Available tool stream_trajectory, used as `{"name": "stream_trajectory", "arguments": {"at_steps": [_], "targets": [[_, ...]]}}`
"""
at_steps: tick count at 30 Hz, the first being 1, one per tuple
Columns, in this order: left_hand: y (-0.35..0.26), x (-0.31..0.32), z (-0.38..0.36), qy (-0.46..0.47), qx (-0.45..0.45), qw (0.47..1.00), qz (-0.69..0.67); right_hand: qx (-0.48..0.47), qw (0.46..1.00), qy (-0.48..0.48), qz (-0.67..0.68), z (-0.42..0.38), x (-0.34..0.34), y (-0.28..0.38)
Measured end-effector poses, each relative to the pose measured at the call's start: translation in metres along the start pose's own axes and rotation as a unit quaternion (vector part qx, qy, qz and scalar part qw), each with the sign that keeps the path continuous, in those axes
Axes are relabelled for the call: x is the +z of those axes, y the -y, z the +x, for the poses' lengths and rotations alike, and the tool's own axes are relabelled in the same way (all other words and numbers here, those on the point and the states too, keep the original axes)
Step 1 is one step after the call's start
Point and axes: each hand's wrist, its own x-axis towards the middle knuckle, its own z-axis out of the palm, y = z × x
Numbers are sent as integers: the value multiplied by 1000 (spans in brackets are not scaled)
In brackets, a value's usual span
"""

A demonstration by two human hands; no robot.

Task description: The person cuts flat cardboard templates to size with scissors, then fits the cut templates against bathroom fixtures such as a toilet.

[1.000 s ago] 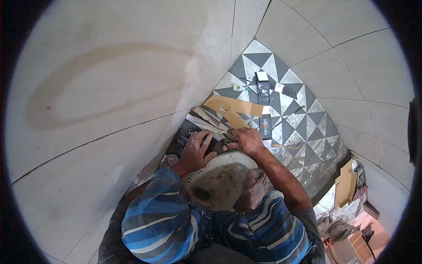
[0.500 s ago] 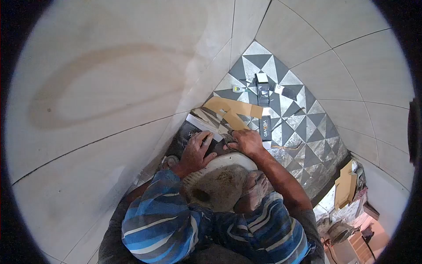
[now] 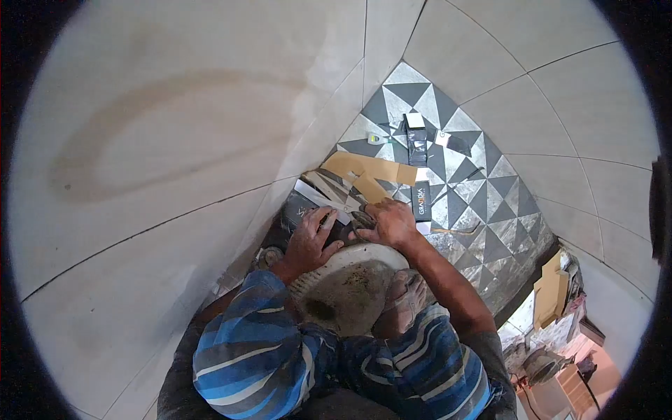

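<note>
My left hand [image 3: 308, 241] lies with its fingers apart on a black box [image 3: 295, 210] with a white edge, near the wall. Just right of it, my right hand [image 3: 389, 222] is closed, its fingers curled round something dark and too small to make out. Directly below both hands is the white rim of a squat toilet pan [image 3: 350, 260], its basin dirty and brown. Brown cardboard [image 3: 367, 168] lies beyond my hands, and a black box with the lettering GRANDIA [image 3: 421, 201] is to the right of my right hand.
Patterned grey and white floor tiles [image 3: 490, 203] stretch to the corner. A standing black box [image 3: 416, 143], a small bottle [image 3: 376, 139] and thin strips lie there. Tiled walls rise on both sides. At the lower right are more cardboard [image 3: 551, 290] and a bucket [image 3: 540, 367].
My right hand has shifted slightly, and its fingers sit a little differently. My left hand stays in nearly the same place. The view has moved very slightly.
</note>
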Motion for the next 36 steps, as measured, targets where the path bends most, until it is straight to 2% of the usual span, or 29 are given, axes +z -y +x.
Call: {"name": "stream_trajectory", "arguments": {"at_steps": [4,6,9,12,21,36], "targets": [[0,0,0,-7,-8,1000,11,-4,1000,-9,13,2,-7,1],[0,-1,1,-11,-5,1000,13,0,998,58,12,3,-16,2],[-2,-3,3,-8,-16,1000,13,-16,998,63,2,5,-24,3],[-1,-4,3,0,-18,1000,15,-10,1000,22,-17,7,-17,0],[4,1,1,3,-18,999,31,-4,999,48,15,8,-12,-4],[0,-3,2,11,-22,999,30,0,997,25,72,7,-7,-3]]}}
